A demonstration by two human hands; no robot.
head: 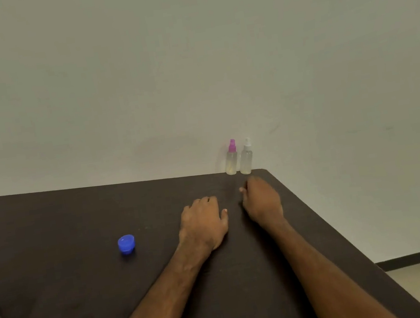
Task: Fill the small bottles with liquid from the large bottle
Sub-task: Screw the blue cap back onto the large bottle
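While both hands rested on the bench (pixel 57 277) with loosely curled fingers holding nothing, the 2 small bottles (pixel 238 158) stood capped, side by side at the far corner, near the right hand (pixel 261 201). Both looked filled. The left hand (pixel 203 222) should probably fetch the blue cap (pixel 126 243) and seat it squarely on the large bottle, which could not be made out.

pink-sprayer bottle (pixel 231 159) | white-sprayer bottle (pixel 246 159) | upright, adjacent (pale liquid inside) | table (pixel 50 231) corner
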